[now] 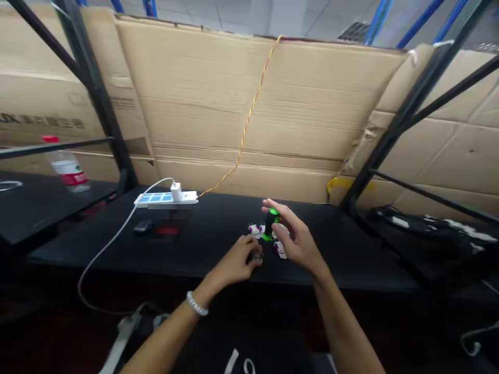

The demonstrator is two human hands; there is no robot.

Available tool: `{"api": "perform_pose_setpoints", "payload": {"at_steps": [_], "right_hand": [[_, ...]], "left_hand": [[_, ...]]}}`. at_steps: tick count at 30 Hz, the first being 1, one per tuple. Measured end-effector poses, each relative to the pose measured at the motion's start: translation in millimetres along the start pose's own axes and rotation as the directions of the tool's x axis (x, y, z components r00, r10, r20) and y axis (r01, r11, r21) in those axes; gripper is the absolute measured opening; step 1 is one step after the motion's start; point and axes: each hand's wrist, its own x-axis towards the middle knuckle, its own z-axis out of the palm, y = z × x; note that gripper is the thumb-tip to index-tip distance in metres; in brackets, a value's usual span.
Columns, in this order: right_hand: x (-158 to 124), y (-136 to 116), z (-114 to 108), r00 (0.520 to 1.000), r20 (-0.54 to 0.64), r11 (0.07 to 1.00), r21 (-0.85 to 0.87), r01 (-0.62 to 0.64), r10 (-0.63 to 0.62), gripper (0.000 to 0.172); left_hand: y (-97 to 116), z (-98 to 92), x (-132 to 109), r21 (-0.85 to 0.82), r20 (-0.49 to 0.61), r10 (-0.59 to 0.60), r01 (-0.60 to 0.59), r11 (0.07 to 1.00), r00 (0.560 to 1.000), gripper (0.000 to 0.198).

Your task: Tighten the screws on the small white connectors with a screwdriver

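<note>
Black-and-green cylinder (268,225), upright, long axis near-vertical

From my remote post I see the bare left forearm (171,327) slanting in from the near left, its wrist (209,286) almost straight. I have the left hand (239,259) low, back upward, fingers (246,240) curled over and thumb (255,264) bent in opposite them. My bare right forearm (345,319) rises from the near right, angling far and left. The right hand (295,236) sits slightly farther out, its fingers (287,213) stretched leftward and its thumb (283,237) pointing left on the near side, a wide gap between them.
</note>
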Motion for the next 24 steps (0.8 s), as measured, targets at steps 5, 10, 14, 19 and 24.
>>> {"api": "perform_pose_setpoints", "payload": {"at_steps": [5, 10, 14, 19, 24], "right_hand": [[-1.3, 4.0, 2.5, 0.981, -0.192, 0.993, -0.122, -0.009, -0.014, 0.032], [-3.6, 3.6, -0.6, 0.993, -0.115, 0.999, 0.041, -0.009, 0.014, 0.041], [-2.4, 2.4, -2.5, 0.987, -0.162, 1.000, 0.028, -0.002, 0.006, 0.027], [-2.6, 3.4, -4.3, 0.975, -0.217, 0.992, -0.121, 0.020, -0.046, 0.027], [-4.5, 0.0, -7.6, 0.998, -0.058, 0.994, 0.111, -0.014, 0.021, 0.042]], "left_hand": [[2.4, -1.4, 0.0, -0.003, 0.007, -0.005, 0.005, 1.000, 1.000, 0.011], [0.2, -0.7, -0.4, -0.006, 0.012, -0.004, 0.004, 1.000, 1.000, 0.011], [-1.7, 0.0, -0.8, 0.012, 0.012, 0.002, -0.002, 1.000, 1.000, 0.009], [-2.1, -0.1, -0.8, -0.004, 0.017, 0.000, 0.000, 1.000, 1.000, 0.009], [-0.5, -1.3, -0.8, 0.008, 0.019, -0.015, 0.014, 1.000, 1.000, 0.011]]}}
